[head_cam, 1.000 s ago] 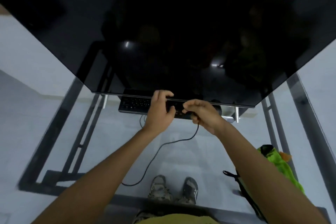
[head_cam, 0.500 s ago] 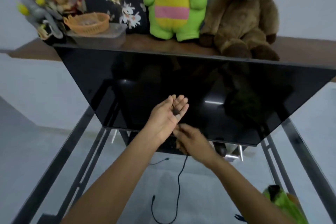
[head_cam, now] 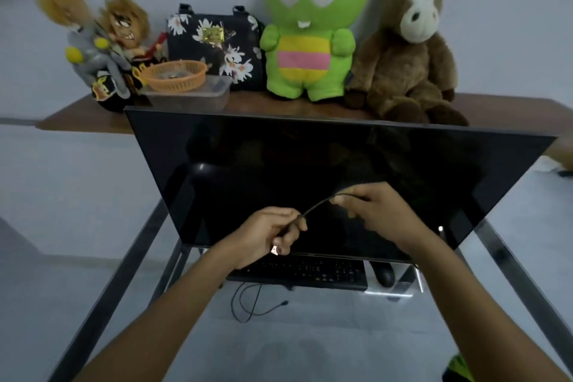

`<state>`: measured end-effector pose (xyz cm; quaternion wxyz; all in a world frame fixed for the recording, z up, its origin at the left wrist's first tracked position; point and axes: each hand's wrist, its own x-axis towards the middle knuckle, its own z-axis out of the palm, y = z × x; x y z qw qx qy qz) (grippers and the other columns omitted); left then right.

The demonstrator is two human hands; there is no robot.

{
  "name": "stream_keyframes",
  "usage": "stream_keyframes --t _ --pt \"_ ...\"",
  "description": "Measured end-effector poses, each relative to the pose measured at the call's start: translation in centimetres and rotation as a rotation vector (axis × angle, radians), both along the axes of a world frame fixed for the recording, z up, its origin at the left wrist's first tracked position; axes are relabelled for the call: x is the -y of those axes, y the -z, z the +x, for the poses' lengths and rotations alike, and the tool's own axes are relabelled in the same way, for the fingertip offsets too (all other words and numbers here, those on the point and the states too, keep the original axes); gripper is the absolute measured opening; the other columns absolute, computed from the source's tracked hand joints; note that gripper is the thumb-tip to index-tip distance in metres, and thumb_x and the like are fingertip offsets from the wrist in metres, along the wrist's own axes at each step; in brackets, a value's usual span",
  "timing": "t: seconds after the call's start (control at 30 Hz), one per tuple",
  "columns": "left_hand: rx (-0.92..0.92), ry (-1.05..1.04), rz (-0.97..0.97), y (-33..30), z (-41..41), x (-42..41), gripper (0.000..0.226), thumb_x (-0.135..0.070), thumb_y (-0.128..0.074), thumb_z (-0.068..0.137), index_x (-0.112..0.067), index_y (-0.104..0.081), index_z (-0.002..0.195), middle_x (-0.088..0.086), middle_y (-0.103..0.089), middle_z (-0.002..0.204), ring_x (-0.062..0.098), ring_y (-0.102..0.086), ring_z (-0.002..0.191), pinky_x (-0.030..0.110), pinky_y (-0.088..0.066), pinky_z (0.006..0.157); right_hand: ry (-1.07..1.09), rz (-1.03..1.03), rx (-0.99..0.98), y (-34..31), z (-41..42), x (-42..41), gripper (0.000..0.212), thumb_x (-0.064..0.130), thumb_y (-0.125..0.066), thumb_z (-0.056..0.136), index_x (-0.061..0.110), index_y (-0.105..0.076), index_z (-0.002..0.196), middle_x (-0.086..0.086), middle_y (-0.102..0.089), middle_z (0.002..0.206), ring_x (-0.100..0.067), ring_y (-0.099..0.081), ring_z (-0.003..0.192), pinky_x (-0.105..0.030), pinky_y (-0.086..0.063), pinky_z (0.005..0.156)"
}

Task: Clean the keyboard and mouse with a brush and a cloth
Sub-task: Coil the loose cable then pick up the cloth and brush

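A black keyboard [head_cam: 310,273] lies on a low tray under the black desktop, with a black mouse [head_cam: 384,275] just to its right. My left hand [head_cam: 269,234] and my right hand [head_cam: 376,208] are raised in front of the dark desktop [head_cam: 248,170]. Between them stretches a thin black cable [head_cam: 316,204]. The left hand grips the end with the metal USB plug [head_cam: 274,250]; the right hand pinches the cable further along. No brush or cloth shows.
A wooden shelf [head_cam: 279,108] behind holds a green plush [head_cam: 307,40], a brown horse plush [head_cam: 406,49], a floral bag [head_cam: 214,43], an orange basket [head_cam: 175,75] on a clear box, and a doll. Another cable [head_cam: 251,307] hangs below the keyboard. Metal desk legs flank both sides.
My hands left the keyboard tray and rose in front of the desktop, now holding a cable taut between them. The view tilted up to show the shelf.
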<state>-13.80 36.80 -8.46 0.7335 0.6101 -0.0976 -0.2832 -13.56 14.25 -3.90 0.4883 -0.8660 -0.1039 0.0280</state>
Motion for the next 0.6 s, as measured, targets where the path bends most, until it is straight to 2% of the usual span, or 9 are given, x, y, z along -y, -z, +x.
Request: stream_keyframes --t 0.07,0.13,0.2,0.27,0.37,0.43,0.5,0.53,0.6 --pt "-0.150 -0.049 -0.314 -1.8 -0.5 0.3 0.029 -0.019 -0.037 0.100 -0.007 -0.057 0.083 -0.001 -0.042 0.056 0.007 -0.031 0.044 0.020 -0.031 0.045 0.041 0.074 0.010 0.9 0.1 -0.7 0.014 0.030 -0.061 0.093 0.028 -0.075 0.093 0.014 -0.057 0.053 0.002 -0.046 0.045 -0.009 -0.033 0.043" --pt "-0.202 -0.098 -0.519 -3.6 -0.5 1.2 0.026 -0.021 -0.039 0.100 -0.008 -0.056 0.086 -0.002 -0.042 0.059 0.006 -0.033 0.045 0.019 -0.030 0.046 0.044 0.154 0.008 1.6 0.0 -2.2 0.017 0.029 -0.057 0.096 0.031 -0.073 0.090 0.014 -0.055 0.053 0.003 -0.047 0.046 -0.010 -0.035 0.045" --pt "-0.170 -0.168 -0.628 -5.3 0.4 2.6 0.021 -0.019 -0.040 0.099 -0.009 -0.055 0.088 -0.002 -0.047 0.063 0.007 -0.040 0.049 0.020 -0.038 0.049 0.030 0.128 0.026 2.2 -0.1 -4.1 0.031 0.031 -0.052 0.098 0.031 -0.067 0.071 0.012 -0.053 0.051 0.002 -0.046 0.047 -0.014 -0.035 0.049" --pt "-0.067 -0.290 -0.628 -6.5 2.4 3.9 0.020 -0.014 -0.039 0.101 -0.009 -0.055 0.090 0.000 -0.059 0.068 0.010 -0.056 0.057 0.023 -0.051 0.059 -0.023 0.052 0.039 2.3 -0.2 -6.2 0.035 0.029 -0.048 0.100 0.018 -0.061 0.070 0.011 -0.056 0.054 0.001 -0.048 0.048 -0.018 -0.036 0.053" --pt "0.271 -0.380 -0.317 -6.9 5.4 4.3 0.021 -0.008 -0.036 0.103 -0.005 -0.054 0.094 0.005 -0.072 0.085 0.016 -0.070 0.083 0.026 -0.055 0.082 -0.128 -0.054 0.056 1.5 -0.2 -8.2 0.015 0.025 -0.050 0.099 0.018 -0.062 0.104 0.005 -0.063 0.069 0.001 -0.054 0.057 -0.013 -0.040 0.054" --pt "0.616 -0.351 0.099 -6.3 6.5 3.1 0.017 -0.007 -0.039 0.102 -0.002 -0.054 0.097 0.007 -0.071 0.096 0.015 -0.069 0.092 0.024 -0.052 0.089 -0.136 -0.115 0.063 0.3 0.1 -8.0 0.027 0.024 -0.051 0.098 0.022 -0.057 0.125 0.005 -0.063 0.075 0.001 -0.055 0.062 -0.008 -0.039 0.053" --pt "0.860 -0.275 0.454 -5.4 7.2 1.1 0.014 -0.010 -0.043 0.101 -0.003 -0.054 0.095 0.002 -0.071 0.093 0.009 -0.068 0.088 0.025 -0.052 0.085 -0.092 -0.214 0.106 -1.4 0.8 -6.8 0.028 0.023 -0.052 0.098 0.021 -0.062 0.124 0.008 -0.063 0.077 0.002 -0.055 0.064 -0.007 -0.039 0.054" --pt "0.892 -0.230 0.567 -5.1 7.3 0.1 0.015 -0.013 -0.044 0.100 -0.005 -0.054 0.093 -0.001 -0.070 0.088 0.008 -0.067 0.083 0.026 -0.052 0.082 -0.062 -0.260 0.125 -2.4 1.1 -5.9 0.024 0.022 -0.053 0.097 0.022 -0.067 0.117 0.008 -0.064 0.078 0.002 -0.056 0.065 -0.007 -0.040 0.055" --pt "0.799 -0.144 0.641 -4.5 7.1 -1.5 0.017 -0.017 -0.044 0.101 -0.009 -0.056 0.092 -0.005 -0.065 0.074 0.009 -0.062 0.070 0.028 -0.049 0.074 -0.030 -0.297 0.140 -4.1 2.0 -4.1 0.018 0.023 -0.056 0.096 0.023 -0.073 0.104 0.008 -0.069 0.081 0.000 -0.060 0.072 -0.013 -0.045 0.064"
